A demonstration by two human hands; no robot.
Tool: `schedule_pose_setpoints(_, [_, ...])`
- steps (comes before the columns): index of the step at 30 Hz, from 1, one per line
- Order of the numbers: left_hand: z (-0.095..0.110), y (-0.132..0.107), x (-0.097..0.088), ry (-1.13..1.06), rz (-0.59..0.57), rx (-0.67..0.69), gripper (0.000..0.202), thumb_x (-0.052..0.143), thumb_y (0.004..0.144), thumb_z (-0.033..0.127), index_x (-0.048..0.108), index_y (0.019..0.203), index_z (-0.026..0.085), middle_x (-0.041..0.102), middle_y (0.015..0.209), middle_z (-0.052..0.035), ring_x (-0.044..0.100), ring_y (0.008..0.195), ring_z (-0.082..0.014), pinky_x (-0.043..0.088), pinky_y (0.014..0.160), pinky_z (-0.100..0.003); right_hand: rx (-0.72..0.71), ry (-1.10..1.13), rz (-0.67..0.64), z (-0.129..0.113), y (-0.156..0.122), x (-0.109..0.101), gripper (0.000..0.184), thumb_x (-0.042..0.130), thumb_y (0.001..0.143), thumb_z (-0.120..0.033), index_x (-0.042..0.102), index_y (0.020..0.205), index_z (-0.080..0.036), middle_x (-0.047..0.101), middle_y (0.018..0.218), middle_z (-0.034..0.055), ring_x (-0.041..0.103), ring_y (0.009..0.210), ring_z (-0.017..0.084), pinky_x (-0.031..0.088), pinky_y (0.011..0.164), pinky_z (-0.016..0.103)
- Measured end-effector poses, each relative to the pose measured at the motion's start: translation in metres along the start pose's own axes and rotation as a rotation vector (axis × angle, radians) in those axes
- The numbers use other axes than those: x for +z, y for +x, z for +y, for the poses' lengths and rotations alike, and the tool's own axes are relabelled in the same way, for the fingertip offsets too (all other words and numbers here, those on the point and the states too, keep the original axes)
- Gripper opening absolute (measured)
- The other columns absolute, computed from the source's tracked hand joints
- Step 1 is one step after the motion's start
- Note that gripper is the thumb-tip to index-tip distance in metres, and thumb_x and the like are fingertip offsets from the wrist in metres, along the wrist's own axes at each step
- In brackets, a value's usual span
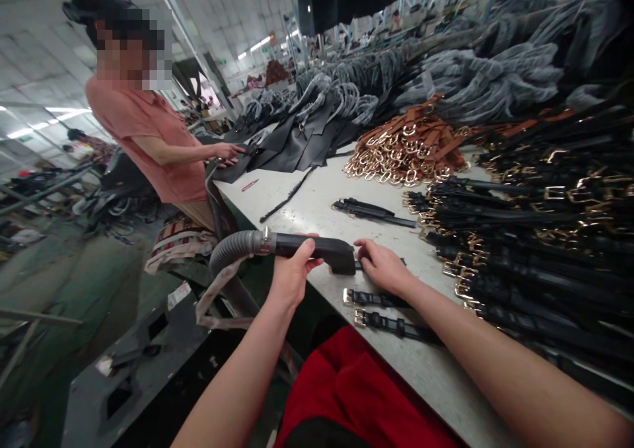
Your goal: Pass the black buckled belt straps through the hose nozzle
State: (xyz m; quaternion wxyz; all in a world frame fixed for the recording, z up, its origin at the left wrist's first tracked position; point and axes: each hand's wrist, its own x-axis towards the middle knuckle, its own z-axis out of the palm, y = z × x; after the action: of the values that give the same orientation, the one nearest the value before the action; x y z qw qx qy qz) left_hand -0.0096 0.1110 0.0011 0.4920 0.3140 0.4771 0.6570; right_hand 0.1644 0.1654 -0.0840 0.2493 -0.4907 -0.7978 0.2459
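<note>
My left hand [291, 273] is closed around the black handle of a vacuum nozzle [317, 248] that joins a grey ribbed hose [232, 250]. The nozzle's mouth rests on the white table [317, 203] against a black strap that my right hand [384, 266] presses down with curled fingers. Two black straps with gold buckles [381, 310] lie just in front of my right wrist, near the table's edge.
Piles of black straps with gold buckles [535, 236] fill the table's right side, brown ones [409, 147] lie farther back. A few loose black straps [371, 210] sit mid-table. A person in a pink shirt [148, 137] handles black leather pieces [297, 141] at the far end.
</note>
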Motion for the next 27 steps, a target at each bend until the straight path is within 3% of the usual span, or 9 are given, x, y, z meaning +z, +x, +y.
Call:
schedule_pose_setpoints(5, [-0.002,0.002,0.0,-0.015,-0.016,-0.037,0.032,0.076,0.06,0.029,0.06,0.084,0.016,0.068,0.09,-0.0055,0.062,0.075,-0.0163,0.05,0.056,-0.025,0.017,-0.008,0.036,0.002,-0.001,0.001,0.036,0.042,0.08,-0.014,0.049,0.115,-0.017,0.063,0.095,0.0057,0.056,0.088,0.017,0.04,0.08,0.029])
schedule_pose_setpoints(9, [0.015,-0.009,-0.036,-0.068,0.123,0.025,0.03,0.076,0.06,0.026,0.06,0.084,0.017,0.068,0.085,-0.0025,0.062,0.073,-0.0136,0.05,0.056,-0.022,-0.068,-0.054,0.016,0.001,-0.001,0.001,0.027,0.038,0.082,-0.015,0.058,0.1,-0.016,0.062,0.095,0.0069,0.055,0.091,0.017,0.039,0.083,0.029])
schedule_pose_setpoints(12, [0.029,-0.033,-0.064,-0.1,0.177,0.039,0.03,0.075,0.062,0.024,0.058,0.086,0.019,0.069,0.089,-0.0024,0.064,0.078,-0.0143,0.05,0.056,-0.021,-0.124,-0.103,0.002,-0.002,-0.001,-0.001,0.023,0.041,0.085,-0.024,0.062,0.091,-0.017,0.061,0.093,0.0076,0.054,0.092,0.018,0.038,0.084,0.029])
schedule_pose_setpoints(15, [0.035,-0.061,-0.081,-0.129,0.234,0.026,0.032,0.075,0.062,0.025,0.057,0.088,0.021,0.07,0.09,-0.0025,0.065,0.081,-0.0162,0.05,0.054,-0.019,-0.127,-0.167,-0.019,-0.007,-0.003,-0.004,0.017,0.051,0.08,-0.029,0.062,0.086,-0.018,0.06,0.089,0.0064,0.053,0.089,0.019,0.038,0.08,0.03])
schedule_pose_setpoints(21, [0.036,-0.09,-0.095,-0.18,0.254,-0.001,0.032,0.075,0.062,0.026,0.058,0.089,0.021,0.07,0.092,-0.0026,0.066,0.084,-0.0174,0.051,0.053,-0.019,-0.099,-0.276,-0.057,-0.014,-0.018,-0.006,0.01,0.055,0.076,-0.024,0.061,0.083,-0.02,0.061,0.086,0.0039,0.053,0.085,0.019,0.036,0.075,0.03])
schedule_pose_setpoints(27, [0.032,-0.093,-0.096,-0.202,0.232,-0.008,0.032,0.074,0.064,0.025,0.056,0.09,0.021,0.07,0.093,-0.0044,0.065,0.088,-0.0191,0.052,0.052,-0.02,-0.076,-0.132,-0.105,-0.012,-0.029,-0.004,0.011,0.057,0.077,-0.027,0.061,0.084,-0.02,0.061,0.09,0.0042,0.053,0.087,0.018,0.038,0.079,0.031])
